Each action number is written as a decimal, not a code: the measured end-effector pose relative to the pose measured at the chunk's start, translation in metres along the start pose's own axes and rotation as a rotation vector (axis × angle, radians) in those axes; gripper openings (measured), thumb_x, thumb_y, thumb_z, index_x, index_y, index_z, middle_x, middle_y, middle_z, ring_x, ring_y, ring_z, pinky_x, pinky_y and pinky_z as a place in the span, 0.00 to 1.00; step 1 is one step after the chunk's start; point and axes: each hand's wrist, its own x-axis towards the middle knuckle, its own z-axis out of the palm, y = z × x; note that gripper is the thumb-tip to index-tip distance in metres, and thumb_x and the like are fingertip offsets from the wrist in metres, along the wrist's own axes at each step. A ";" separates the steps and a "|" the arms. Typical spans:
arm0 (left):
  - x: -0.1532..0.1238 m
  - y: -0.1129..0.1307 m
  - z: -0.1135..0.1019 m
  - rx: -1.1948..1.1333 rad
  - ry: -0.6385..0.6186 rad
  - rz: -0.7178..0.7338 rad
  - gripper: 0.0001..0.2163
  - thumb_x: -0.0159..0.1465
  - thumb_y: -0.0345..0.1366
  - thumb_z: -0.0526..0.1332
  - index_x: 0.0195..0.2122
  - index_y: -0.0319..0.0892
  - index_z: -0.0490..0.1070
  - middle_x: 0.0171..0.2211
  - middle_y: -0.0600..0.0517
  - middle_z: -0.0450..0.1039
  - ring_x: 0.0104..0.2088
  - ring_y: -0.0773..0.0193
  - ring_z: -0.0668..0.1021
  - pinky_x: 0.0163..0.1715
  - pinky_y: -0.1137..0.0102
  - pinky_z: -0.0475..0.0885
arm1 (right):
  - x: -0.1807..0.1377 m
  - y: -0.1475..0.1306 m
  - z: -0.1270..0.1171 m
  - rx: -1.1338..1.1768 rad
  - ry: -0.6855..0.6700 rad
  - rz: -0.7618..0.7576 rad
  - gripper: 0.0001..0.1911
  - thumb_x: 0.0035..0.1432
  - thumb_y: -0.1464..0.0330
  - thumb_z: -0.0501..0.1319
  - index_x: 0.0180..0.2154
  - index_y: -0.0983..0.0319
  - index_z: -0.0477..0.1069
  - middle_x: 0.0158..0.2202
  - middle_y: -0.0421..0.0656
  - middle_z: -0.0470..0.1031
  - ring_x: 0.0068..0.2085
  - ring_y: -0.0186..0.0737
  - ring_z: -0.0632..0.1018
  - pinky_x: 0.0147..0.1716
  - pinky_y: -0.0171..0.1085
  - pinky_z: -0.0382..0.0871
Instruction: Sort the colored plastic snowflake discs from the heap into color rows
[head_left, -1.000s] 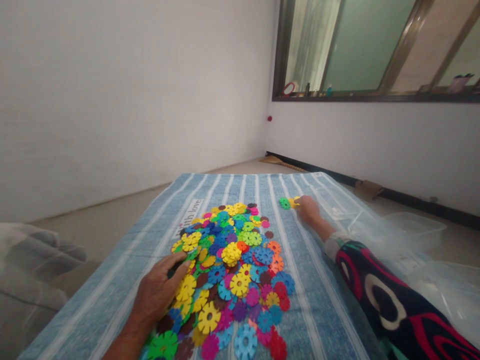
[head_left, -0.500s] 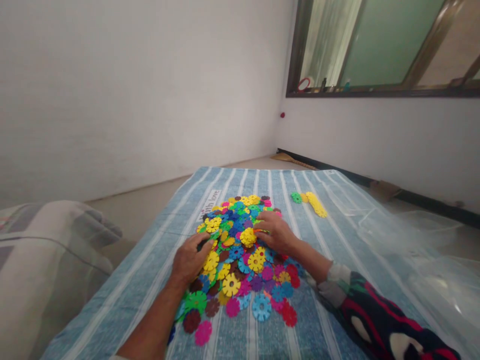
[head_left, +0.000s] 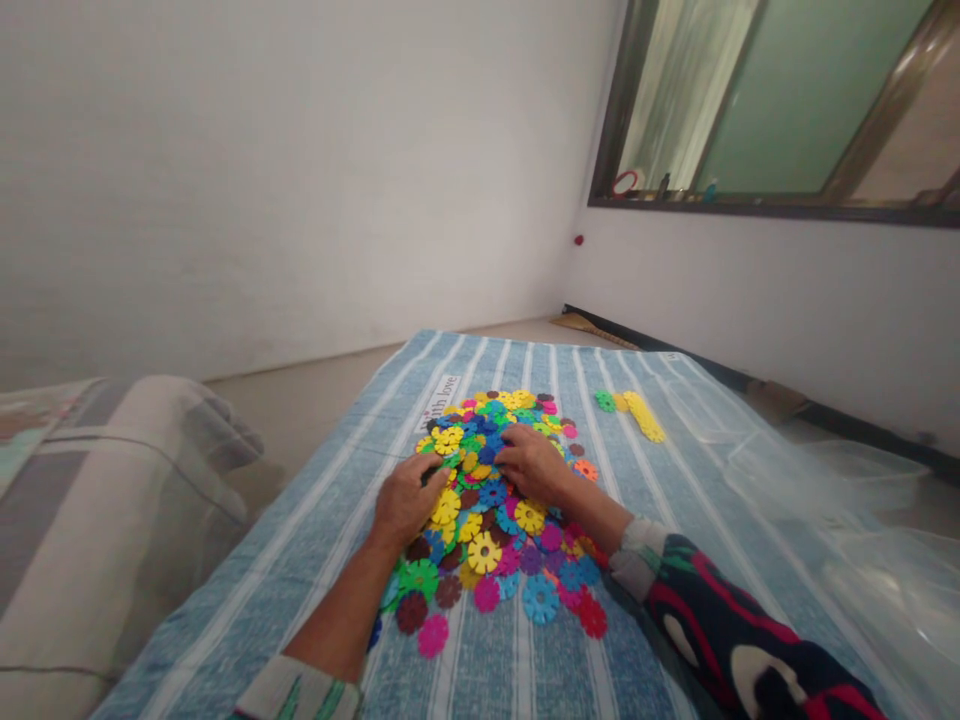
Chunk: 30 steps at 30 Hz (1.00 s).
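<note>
A heap of flat, flower-shaped plastic discs [head_left: 501, 500] in many colours lies on a blue striped cloth [head_left: 660, 520]. My left hand [head_left: 406, 497] rests on the heap's left edge, fingers curled down onto yellow discs. My right hand [head_left: 531, 463] lies on the middle of the heap, fingers bent over the pieces; what they pinch is hidden. A short row of yellow discs [head_left: 643, 415] with one green disc [head_left: 604, 400] at its far end lies apart, to the upper right of the heap.
Crumpled clear plastic [head_left: 757, 470] covers the cloth's right side. A grey rolled cushion [head_left: 112, 520] lies at the left. White walls and a window sill [head_left: 750, 205] with small items stand behind; bare floor runs between cloth and wall.
My right hand left the yellow row at the upper right and came back onto the heap. My left hand slid a little further up the heap's left edge. The view shifted left.
</note>
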 end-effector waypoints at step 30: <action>-0.001 -0.001 0.001 -0.004 0.001 0.010 0.14 0.57 0.46 0.53 0.34 0.44 0.74 0.38 0.50 0.77 0.41 0.60 0.76 0.45 0.67 0.70 | -0.004 -0.008 -0.005 0.006 -0.042 0.015 0.08 0.58 0.66 0.59 0.35 0.59 0.77 0.49 0.49 0.69 0.56 0.51 0.62 0.52 0.50 0.57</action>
